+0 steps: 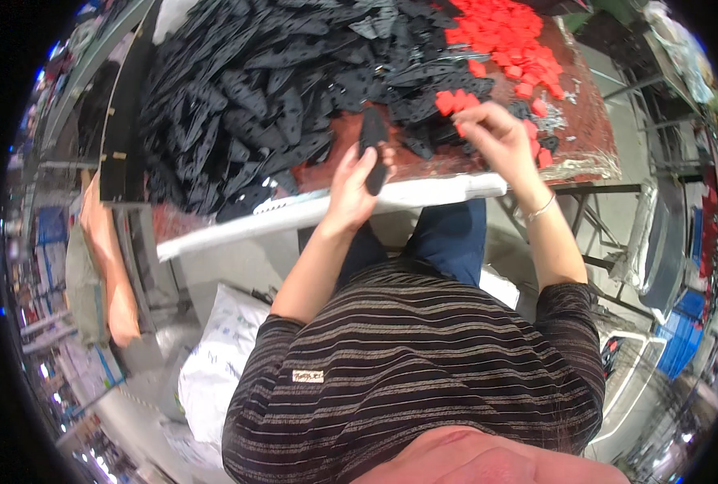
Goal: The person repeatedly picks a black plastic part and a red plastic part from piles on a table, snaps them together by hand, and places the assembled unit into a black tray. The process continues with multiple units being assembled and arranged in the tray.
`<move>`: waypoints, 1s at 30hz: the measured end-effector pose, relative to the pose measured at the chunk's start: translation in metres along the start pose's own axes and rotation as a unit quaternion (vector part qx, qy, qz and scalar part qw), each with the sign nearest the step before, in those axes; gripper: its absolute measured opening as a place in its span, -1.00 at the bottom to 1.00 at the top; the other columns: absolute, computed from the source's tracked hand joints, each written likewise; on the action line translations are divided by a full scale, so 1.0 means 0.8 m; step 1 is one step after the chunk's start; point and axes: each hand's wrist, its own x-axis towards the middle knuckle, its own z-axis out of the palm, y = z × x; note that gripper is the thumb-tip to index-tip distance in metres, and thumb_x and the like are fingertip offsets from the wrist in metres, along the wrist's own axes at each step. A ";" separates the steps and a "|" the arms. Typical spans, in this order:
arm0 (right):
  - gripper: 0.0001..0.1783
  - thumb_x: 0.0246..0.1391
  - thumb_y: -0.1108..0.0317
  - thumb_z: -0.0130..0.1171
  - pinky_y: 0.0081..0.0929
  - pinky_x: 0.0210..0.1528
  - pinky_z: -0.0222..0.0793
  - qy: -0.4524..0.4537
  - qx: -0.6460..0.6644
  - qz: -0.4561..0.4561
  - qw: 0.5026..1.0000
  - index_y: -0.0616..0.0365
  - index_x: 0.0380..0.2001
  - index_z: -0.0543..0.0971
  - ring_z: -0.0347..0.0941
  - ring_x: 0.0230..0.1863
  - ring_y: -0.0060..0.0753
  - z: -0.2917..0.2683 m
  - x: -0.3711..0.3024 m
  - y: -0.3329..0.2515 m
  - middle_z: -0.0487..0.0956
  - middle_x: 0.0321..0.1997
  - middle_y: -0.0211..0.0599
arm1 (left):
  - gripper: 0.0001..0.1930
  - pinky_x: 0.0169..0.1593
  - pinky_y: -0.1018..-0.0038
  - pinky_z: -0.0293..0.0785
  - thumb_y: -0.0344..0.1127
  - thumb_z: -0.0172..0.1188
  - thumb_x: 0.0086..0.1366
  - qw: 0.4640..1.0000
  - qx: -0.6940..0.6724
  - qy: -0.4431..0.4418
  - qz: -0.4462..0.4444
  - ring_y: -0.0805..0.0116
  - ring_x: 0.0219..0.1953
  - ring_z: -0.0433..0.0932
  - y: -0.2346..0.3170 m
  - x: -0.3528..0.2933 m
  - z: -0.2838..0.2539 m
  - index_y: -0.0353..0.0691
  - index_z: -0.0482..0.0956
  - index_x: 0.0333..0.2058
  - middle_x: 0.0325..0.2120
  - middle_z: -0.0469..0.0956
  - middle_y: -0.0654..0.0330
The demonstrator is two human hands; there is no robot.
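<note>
In my left hand (354,184) is a long, flat black plastic piece (373,153), held upright between thumb and fingers above the table's near edge. My right hand (497,139) hovers just right of it, thumb and fingertips pinched together. A speck of red shows at those fingertips, too small to tell whether it is a held piece. Right beyond them lies a little cluster of red blocks (455,102). A big heap of similar black pieces (254,89) covers the left and middle of the table. Many small red blocks (508,40) are piled at the far right.
White padding (335,208) wraps the front edge of the reddish-brown table (584,121). A black board (123,129) borders the heap on the left. Another person's arm (110,258) is at far left. A white sack (223,347) stands on the floor; a white-framed rack (633,379) is at lower right.
</note>
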 end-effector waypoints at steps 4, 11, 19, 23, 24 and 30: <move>-0.89 -0.01 0.51 0.21 -0.65 -0.29 0.39 -0.062 0.057 0.013 0.996 0.25 -0.35 0.58 0.46 -0.35 -0.64 0.088 -0.027 -0.011 0.53 -0.36 -0.37 | -0.78 -0.14 0.50 0.46 -0.30 -0.04 0.37 0.998 0.016 -0.030 0.048 0.47 -0.26 0.47 0.008 -0.018 0.022 -0.30 0.37 -0.10 -0.25 0.47 0.20; -0.90 -0.02 0.48 0.23 -0.68 -0.40 0.39 -0.013 0.053 0.007 0.998 0.28 -0.39 0.57 0.46 -0.45 -0.67 0.123 -0.025 -0.020 0.55 -0.42 -0.37 | -0.80 -0.07 0.54 0.40 -0.31 -0.02 0.36 0.997 -0.001 -0.023 0.071 0.53 -0.21 0.45 0.021 -0.033 0.028 -0.27 0.41 -0.12 -0.25 0.48 0.26; -0.91 -0.03 0.52 0.22 -0.67 -0.41 0.39 0.039 0.045 0.014 0.998 0.28 -0.40 0.55 0.45 -0.48 -0.66 0.128 -0.030 -0.017 0.54 -0.45 -0.36 | -0.80 -0.08 0.55 0.40 -0.32 -0.03 0.37 0.997 -0.014 -0.003 0.075 0.52 -0.21 0.45 0.010 -0.028 0.034 -0.28 0.40 -0.12 -0.23 0.47 0.26; -0.94 -0.03 0.54 0.20 -0.66 -0.44 0.38 0.069 -0.024 -0.038 0.997 0.28 -0.43 0.53 0.45 -0.52 -0.62 0.133 -0.026 -0.017 0.52 -0.46 -0.33 | -0.79 -0.10 0.54 0.40 -0.31 -0.04 0.38 0.995 0.035 0.010 0.088 0.53 -0.21 0.44 0.002 -0.024 0.039 -0.27 0.39 -0.10 -0.22 0.47 0.25; -0.94 -0.02 0.55 0.20 -0.65 -0.46 0.38 0.075 -0.044 -0.051 0.995 0.27 -0.44 0.52 0.45 -0.54 -0.61 0.133 -0.024 -0.015 0.52 -0.46 -0.32 | -0.79 -0.10 0.54 0.40 -0.30 -0.05 0.38 0.995 0.048 0.012 0.089 0.52 -0.20 0.44 0.000 -0.022 0.041 -0.27 0.38 -0.09 -0.22 0.47 0.25; -0.88 -0.02 0.45 0.22 -0.58 -0.43 0.41 0.007 -0.010 0.005 1.000 0.24 -0.39 0.54 0.51 -0.46 -0.51 0.118 -0.010 0.008 0.55 -0.39 -0.27 | -0.79 -0.14 0.49 0.45 -0.29 -0.03 0.37 0.998 0.040 0.035 0.035 0.46 -0.22 0.47 0.001 -0.013 0.034 -0.24 0.38 -0.09 -0.23 0.48 0.22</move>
